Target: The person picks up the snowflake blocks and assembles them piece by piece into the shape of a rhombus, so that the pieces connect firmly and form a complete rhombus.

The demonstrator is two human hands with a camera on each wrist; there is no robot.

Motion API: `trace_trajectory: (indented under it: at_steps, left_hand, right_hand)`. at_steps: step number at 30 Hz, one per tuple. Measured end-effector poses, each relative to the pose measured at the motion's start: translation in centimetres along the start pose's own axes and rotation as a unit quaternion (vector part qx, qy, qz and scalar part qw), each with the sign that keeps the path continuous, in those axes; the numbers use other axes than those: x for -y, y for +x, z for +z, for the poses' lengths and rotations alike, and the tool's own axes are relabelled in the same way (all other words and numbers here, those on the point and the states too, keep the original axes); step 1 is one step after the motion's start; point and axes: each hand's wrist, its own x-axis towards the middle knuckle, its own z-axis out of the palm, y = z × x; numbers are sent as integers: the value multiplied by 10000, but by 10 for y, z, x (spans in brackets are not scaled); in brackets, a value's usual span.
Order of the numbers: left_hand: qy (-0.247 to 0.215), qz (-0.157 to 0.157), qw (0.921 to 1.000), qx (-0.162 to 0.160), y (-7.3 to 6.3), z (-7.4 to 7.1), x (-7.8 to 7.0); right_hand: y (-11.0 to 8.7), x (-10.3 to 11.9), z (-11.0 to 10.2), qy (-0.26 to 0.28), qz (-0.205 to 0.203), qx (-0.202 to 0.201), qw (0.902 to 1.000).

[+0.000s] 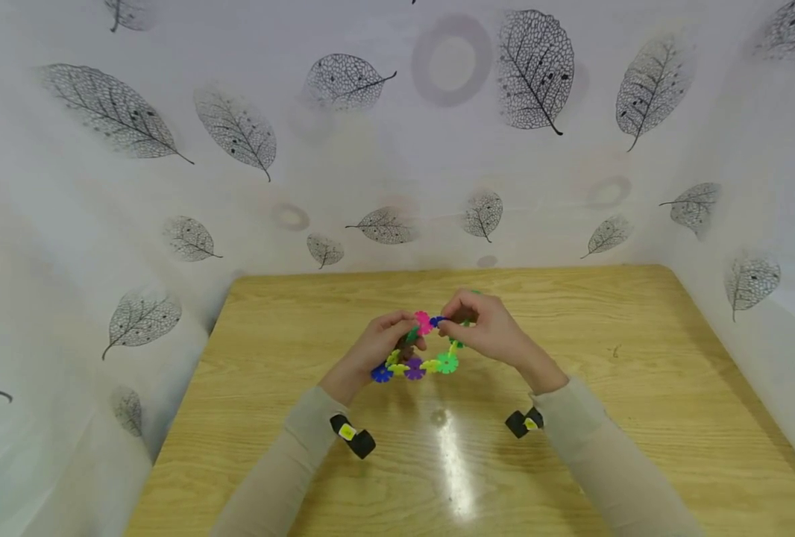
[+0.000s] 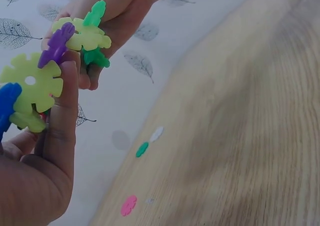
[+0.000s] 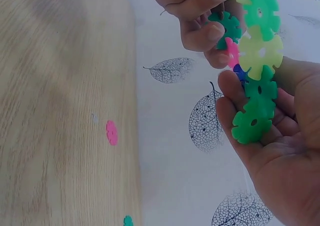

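A loop of joined plastic snowflake discs hangs between my hands, above the table. Its lower side shows a blue disc (image 1: 382,373), a purple disc (image 1: 414,368), a light green disc (image 1: 447,363) and yellow ones between them. My left hand (image 1: 371,347) holds the loop's left side, fingers curled by a pink disc (image 1: 423,322) and a dark green disc (image 3: 227,29). With thumb and fingers, my right hand (image 1: 491,328) pinches a small dark blue disc (image 1: 438,321) beside the pink one. Green discs (image 3: 254,123) lie against its palm in the right wrist view.
Under the hands is a wood-grain table (image 1: 290,298). Loose pink (image 2: 128,206), green (image 2: 142,149) and white (image 2: 157,133) discs lie near its edge in the left wrist view. A leaf-print sheet (image 1: 384,164) rises behind it.
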Motion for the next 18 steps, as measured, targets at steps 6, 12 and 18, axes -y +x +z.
trace_trajectory:
  at_steps: [6, 12, 18]
  left_hand:
    - [-59, 5, 9999, 116, -3, 3, -4]
    - [-24, -60, 9999, 109, -4, 4, -8]
    - [74, -35, 9997, 225, -4, 3, -6]
  right_hand:
    - [0, 2, 1, -113, -17, -4, 9999]
    - [-1, 2, 0, -72, 142, -6, 9999]
    - [-2, 0, -1, 89, 341, 27, 9994]
